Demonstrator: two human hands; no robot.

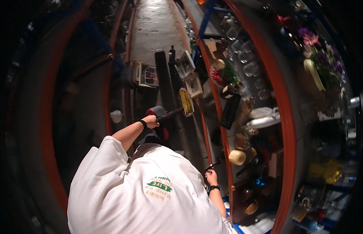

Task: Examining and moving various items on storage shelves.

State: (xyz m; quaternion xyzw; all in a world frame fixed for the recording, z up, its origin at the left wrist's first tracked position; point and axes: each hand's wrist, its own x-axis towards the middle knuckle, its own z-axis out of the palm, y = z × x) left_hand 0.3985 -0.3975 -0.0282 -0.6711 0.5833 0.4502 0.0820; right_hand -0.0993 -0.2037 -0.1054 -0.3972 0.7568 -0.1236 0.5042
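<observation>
My left hand [151,121] reaches forward with its fingers closed on a dark object with round black-and-red parts [156,112]. Its kind is hard to make out, and my hand covers part of it. Lower on the right, my right hand [211,177] has its fingers curled round a thin dark stick-like piece [213,165] beside the shelf's edge. A white T-shirt [142,187] with a small print covers my body, and a dark band is on each wrist. Ahead of my left hand lies a shallow container with yellow contents [186,102].
Orange-red shelf beams [263,58] run along both sides of a narrow aisle [154,23]. Picture frames [148,75] and dark bottles [172,52] stand on the floor ahead. The right shelf holds glassware [244,56], a black keyboard [230,111], a cream candle-like cylinder [237,157] and artificial flowers [310,39].
</observation>
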